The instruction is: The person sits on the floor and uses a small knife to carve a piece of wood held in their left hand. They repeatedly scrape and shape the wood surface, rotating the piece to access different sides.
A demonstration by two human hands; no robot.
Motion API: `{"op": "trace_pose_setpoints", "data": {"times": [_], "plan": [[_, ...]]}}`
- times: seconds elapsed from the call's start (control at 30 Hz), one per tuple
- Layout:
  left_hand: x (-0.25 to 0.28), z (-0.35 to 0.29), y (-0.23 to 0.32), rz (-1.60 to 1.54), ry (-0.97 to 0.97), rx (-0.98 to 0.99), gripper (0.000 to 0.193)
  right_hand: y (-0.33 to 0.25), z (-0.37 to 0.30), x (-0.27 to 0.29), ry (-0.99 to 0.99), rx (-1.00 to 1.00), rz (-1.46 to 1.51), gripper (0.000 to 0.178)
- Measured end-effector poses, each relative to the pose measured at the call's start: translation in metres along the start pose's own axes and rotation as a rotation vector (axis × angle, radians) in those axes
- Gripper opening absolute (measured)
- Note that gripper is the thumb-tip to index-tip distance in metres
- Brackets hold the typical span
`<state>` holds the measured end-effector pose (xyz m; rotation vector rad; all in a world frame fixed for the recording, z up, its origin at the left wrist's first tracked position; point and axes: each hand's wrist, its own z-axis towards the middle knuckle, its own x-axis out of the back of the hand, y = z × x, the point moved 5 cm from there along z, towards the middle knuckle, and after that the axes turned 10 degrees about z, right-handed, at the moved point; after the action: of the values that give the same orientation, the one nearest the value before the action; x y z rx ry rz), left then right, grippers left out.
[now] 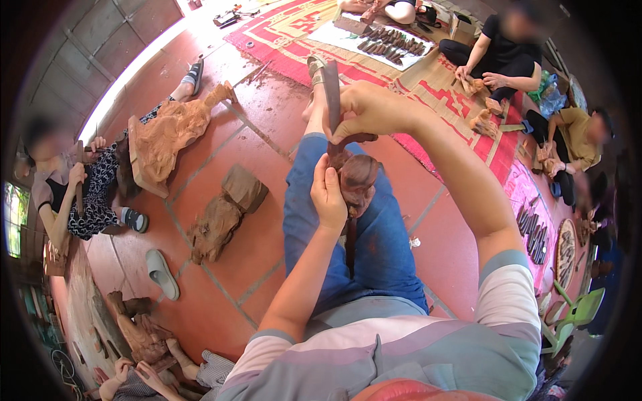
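A dark brown wood carving [358,175] with rounded, polished-looking forms sits between my knees. My left hand [328,194] is closed against its left side, thumb up and fingers partly hidden. Above it, my right hand [358,112] pinches a long brown strip [332,93] that looks like sandpaper. One end of the strip stands up past my fingers, while the other bends down over the top of the carving. The exact contact there is hidden by my fingers.
Left of my legs lies a rough wood carving [224,220] on red tiles, near a grey slipper [162,274]. A larger pale carving [170,144] stands beside a seated person. Ahead, rows of carving tools [394,45] lie on a red patterned mat [287,30]. A green chair [578,311] stands right.
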<state>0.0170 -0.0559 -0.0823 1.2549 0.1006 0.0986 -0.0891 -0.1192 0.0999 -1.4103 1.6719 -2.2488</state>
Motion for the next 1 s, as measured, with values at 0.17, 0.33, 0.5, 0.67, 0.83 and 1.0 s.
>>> {"op": "trace_pose_setpoints", "data": {"times": [0.17,0.33,0.5,0.67,0.83,1.0], "plan": [[-0.001,0.0,0.005,-0.079,-0.025,0.055,0.04,-0.016,0.001,0.036,0.246,0.272,0.147,0.015],[0.002,-0.001,0.003,0.023,-0.015,0.024,0.042,-0.007,-0.005,0.001,0.034,-0.141,0.092,0.013],[-0.003,0.0,0.011,-0.065,-0.036,0.042,0.041,-0.013,-0.008,0.043,0.291,0.254,0.234,0.014],[0.0,0.001,0.002,-0.032,-0.011,0.01,0.041,-0.009,-0.003,-0.005,0.011,-0.06,-0.018,0.015],[0.0,0.0,-0.001,-0.09,-0.044,0.037,0.042,-0.012,-0.01,0.041,0.372,0.189,0.12,0.01],[-0.001,0.002,0.001,0.066,-0.016,0.007,0.042,-0.005,-0.007,-0.006,0.087,0.192,-0.145,0.013]]}}
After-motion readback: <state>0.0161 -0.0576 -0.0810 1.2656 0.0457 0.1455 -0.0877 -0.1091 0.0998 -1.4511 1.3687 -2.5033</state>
